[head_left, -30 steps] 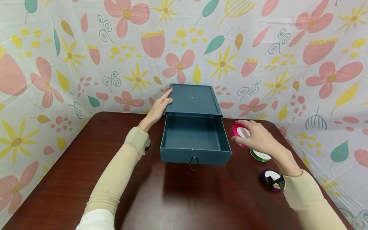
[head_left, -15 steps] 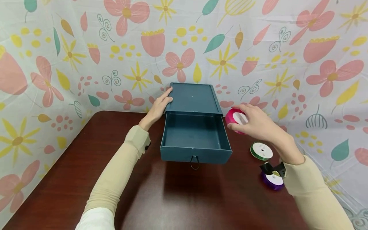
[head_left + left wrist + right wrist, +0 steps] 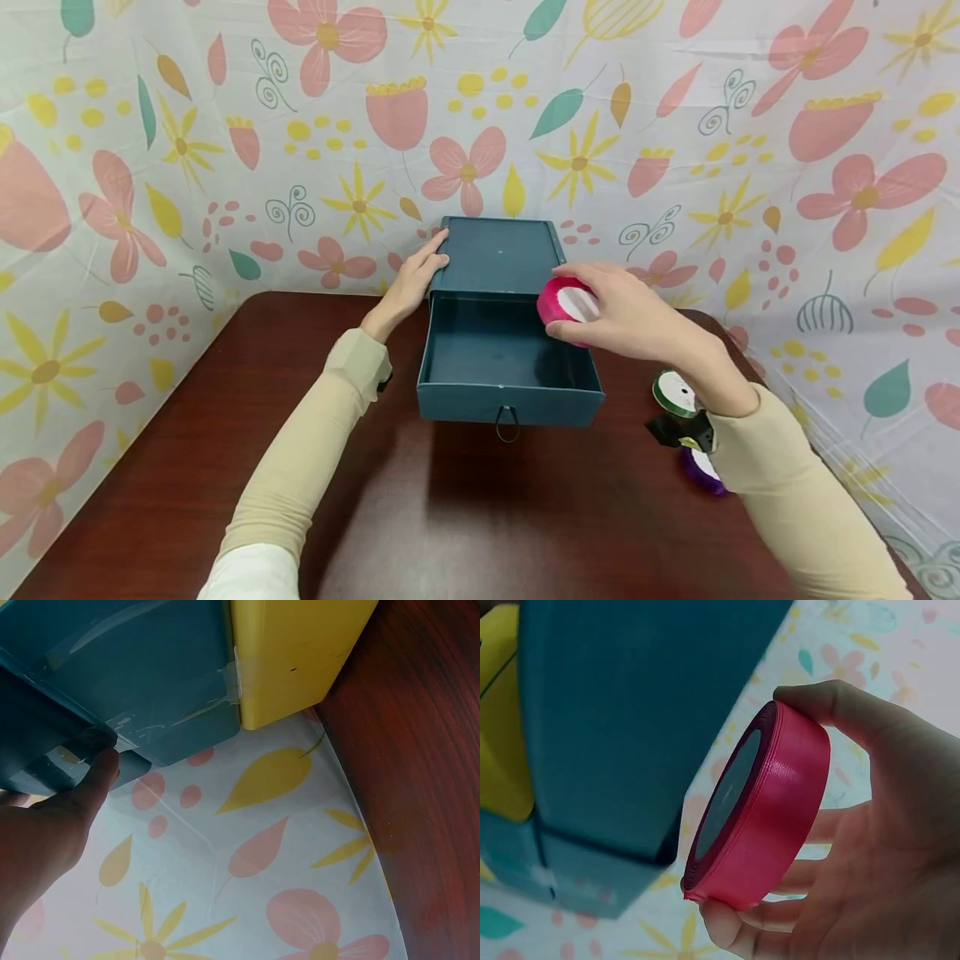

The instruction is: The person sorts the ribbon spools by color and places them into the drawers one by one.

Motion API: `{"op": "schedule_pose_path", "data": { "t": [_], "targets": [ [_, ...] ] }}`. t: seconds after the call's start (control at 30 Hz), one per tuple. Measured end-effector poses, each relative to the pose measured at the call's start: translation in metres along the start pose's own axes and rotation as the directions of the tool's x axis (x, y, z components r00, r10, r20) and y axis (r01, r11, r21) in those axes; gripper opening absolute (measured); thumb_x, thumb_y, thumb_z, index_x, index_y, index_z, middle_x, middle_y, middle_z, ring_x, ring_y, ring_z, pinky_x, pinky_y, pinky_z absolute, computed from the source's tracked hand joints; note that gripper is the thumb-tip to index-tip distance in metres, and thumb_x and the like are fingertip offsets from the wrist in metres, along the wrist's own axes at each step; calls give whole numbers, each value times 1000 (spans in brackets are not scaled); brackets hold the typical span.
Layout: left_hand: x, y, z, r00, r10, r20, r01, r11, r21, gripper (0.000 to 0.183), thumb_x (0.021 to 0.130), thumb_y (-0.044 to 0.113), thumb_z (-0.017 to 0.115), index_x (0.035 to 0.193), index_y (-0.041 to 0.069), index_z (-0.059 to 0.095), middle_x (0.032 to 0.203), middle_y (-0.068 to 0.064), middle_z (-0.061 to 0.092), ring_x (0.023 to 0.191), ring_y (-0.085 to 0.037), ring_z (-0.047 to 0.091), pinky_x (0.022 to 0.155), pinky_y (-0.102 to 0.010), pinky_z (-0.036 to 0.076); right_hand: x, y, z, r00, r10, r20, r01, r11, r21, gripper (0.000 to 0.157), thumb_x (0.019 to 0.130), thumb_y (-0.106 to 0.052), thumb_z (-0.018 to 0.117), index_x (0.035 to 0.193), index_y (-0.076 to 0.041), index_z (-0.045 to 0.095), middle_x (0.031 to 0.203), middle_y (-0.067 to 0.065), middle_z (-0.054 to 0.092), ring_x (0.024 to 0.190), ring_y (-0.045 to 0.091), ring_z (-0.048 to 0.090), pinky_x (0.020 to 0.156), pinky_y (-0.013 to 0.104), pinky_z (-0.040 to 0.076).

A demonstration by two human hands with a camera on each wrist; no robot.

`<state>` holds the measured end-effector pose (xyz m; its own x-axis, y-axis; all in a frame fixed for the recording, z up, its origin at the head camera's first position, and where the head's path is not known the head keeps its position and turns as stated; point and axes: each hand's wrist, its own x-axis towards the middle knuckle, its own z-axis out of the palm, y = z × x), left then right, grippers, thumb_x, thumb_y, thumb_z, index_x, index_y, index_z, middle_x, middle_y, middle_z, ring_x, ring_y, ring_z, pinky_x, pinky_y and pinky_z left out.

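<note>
A dark teal drawer box (image 3: 498,254) stands at the back of the table, its drawer (image 3: 495,346) pulled out toward me and a black loop on the front. My left hand (image 3: 408,287) rests against the box's top left edge, fingers fairly straight; the left wrist view shows a finger touching the teal side (image 3: 172,682). With thumb and fingers, my right hand (image 3: 633,308) grips a pink ribbon spool (image 3: 558,304) by its rim, above the drawer's back right part. In the right wrist view the pink ribbon spool (image 3: 780,817) is tilted, its pale face toward the box.
On the table (image 3: 360,500), right of the box, lie a green ribbon spool (image 3: 672,393) and a purple ribbon spool (image 3: 702,472), both partly hidden by the right wrist. A yellow part (image 3: 292,660) adjoins the teal box. Flowered cloth (image 3: 480,108) hangs behind.
My right hand has carried the pink ribbon spool leftward and slightly up, from beside the box to over the drawer. The left hand stays in place.
</note>
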<state>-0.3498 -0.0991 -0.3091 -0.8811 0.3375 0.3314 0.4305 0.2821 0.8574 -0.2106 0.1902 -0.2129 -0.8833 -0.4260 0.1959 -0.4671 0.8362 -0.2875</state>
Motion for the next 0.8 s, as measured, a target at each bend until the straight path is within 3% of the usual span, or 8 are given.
{"op": "schedule_pose_path", "data": {
  "t": [0.27,0.5,0.8],
  "targets": [
    [0,1,-1,1000,4,-1,-4,1000,-6,57,101,38,34,156,26,21,163,2,16,150,-19,19,120,-45,21,9,-18,17,995,-91,47,90,996,21,71,78,-41,75,139,-14,50,127,7,56,112,24,48,74,36,56],
    [-16,33,-3,999,-22,34,22,1000,3,57,102,24,34,156,14,19,163,-10,14,150,-27,17,120,-46,20,11,-30,27,993,-110,52,109,994,23,73,75,-41,77,138,-16,51,124,6,56,109,22,50,72,34,56],
    [1,0,0,1000,-8,0,8,1000,-5,57,102,35,34,156,24,21,163,0,15,150,-20,18,121,-44,19,17,-33,39,987,-111,112,111,994,9,72,74,-43,76,137,-19,51,127,6,55,110,23,50,73,34,56]
  ]
}}
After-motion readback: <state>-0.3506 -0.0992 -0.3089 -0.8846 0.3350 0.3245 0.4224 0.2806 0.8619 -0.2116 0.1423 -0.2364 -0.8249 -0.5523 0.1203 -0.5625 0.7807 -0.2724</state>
